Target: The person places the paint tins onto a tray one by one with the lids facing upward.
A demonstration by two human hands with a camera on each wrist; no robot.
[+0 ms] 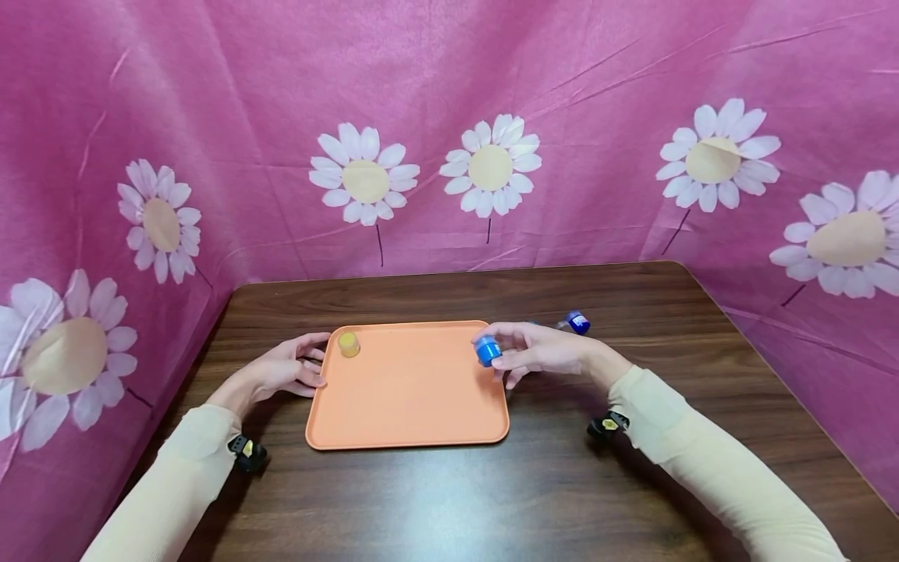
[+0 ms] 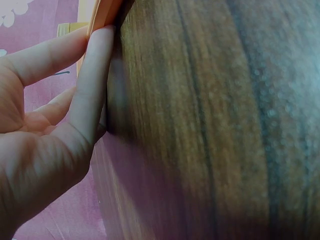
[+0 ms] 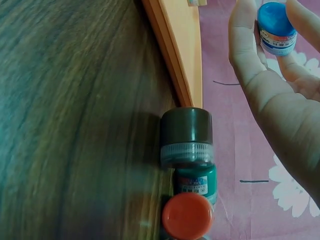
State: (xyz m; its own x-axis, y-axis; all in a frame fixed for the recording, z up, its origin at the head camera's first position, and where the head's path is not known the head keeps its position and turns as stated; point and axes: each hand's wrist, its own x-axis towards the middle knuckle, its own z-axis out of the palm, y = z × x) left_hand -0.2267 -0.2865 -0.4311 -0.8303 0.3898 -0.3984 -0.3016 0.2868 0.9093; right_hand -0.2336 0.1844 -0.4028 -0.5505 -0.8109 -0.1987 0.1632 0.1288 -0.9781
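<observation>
My right hand [image 1: 537, 349] pinches a small blue paint jar [image 1: 488, 351] with a clear ridged cap, holding it above the right rim of an orange tray [image 1: 410, 402]. The jar's printed label [image 3: 278, 41] shows in the right wrist view. At the tray's left edge is my left hand [image 1: 288, 368], its thumb and a fingertip touching the rim [image 2: 102, 15] with the fingers fairly straight. A yellow paint jar [image 1: 349, 344] stands in the tray's far left corner.
Right of the tray, a dark blue jar [image 1: 578, 321] lies on the wooden table [image 1: 449, 499], partly behind my right hand. The right wrist view shows a dark brown jar [image 3: 186, 127], a green jar [image 3: 196, 181] and an orange-red one [image 3: 188, 216] by the tray.
</observation>
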